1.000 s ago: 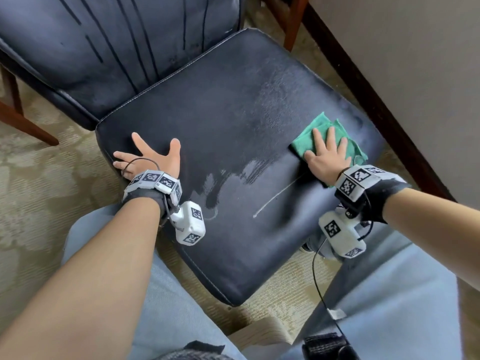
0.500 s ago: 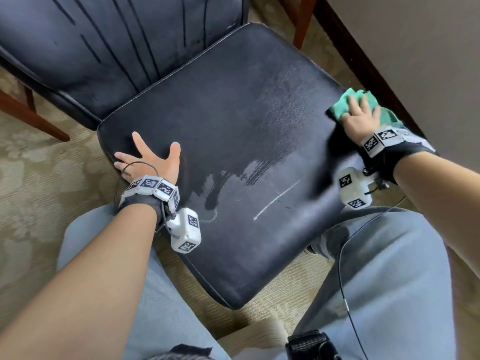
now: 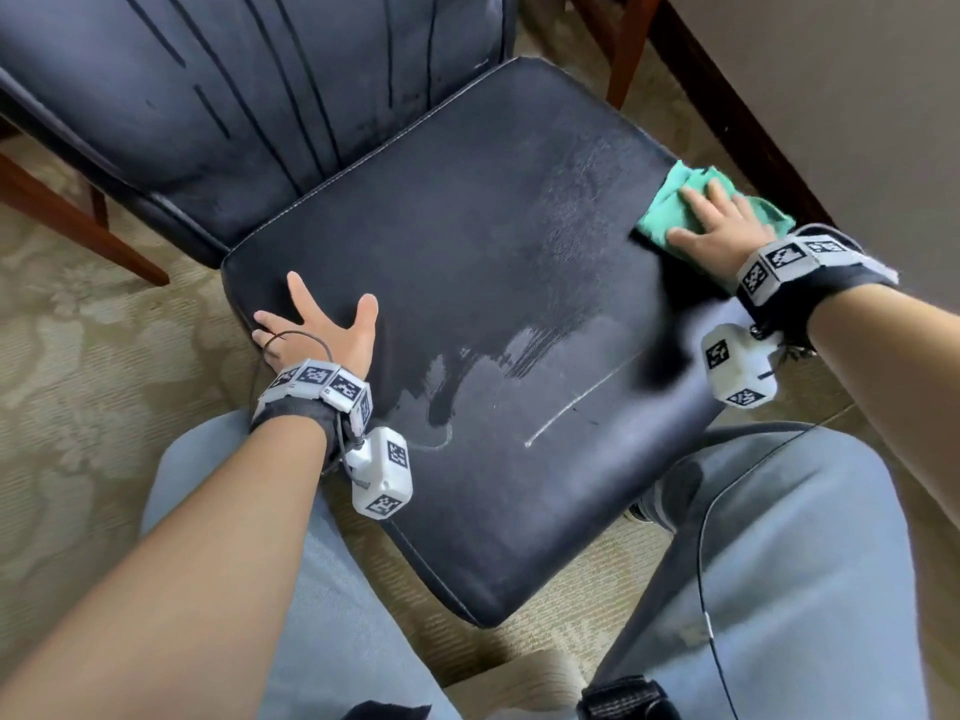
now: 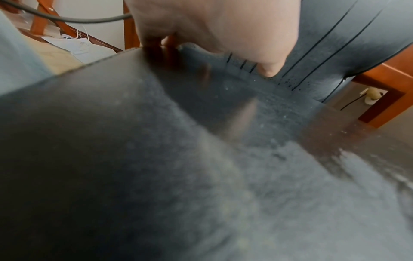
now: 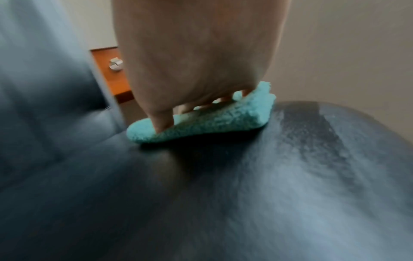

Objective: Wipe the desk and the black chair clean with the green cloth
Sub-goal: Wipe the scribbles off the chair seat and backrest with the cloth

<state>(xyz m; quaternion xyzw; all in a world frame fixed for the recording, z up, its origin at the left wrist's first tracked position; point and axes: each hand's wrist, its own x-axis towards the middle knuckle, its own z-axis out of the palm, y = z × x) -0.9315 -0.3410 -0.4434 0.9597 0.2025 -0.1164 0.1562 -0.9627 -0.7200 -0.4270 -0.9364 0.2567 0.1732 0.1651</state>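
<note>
Two flat palms, right hand (image 3: 712, 232) pressing green cloth (image 3: 670, 210), black chair (image 3: 467, 283)

Head view: high, looking steeply down over both forearms onto the black chair (image 3: 467, 283) seat, backrest at top, carpet around it; whole seat in frame, both hands visible.

Left wrist view: set very low, nearly skimming the seat (image 4: 156, 176), facing along the left hand (image 4: 214, 26) toward the backrest; surface close and blurred.

Right wrist view: also low and close, looking along the right hand (image 5: 196, 58) onto the green cloth (image 5: 201, 123) at the seat's edge, wall behind.

Shared: all three take in the seat surface; each wrist view shares its own hand with the head view, and the right also the cloth.
</note>
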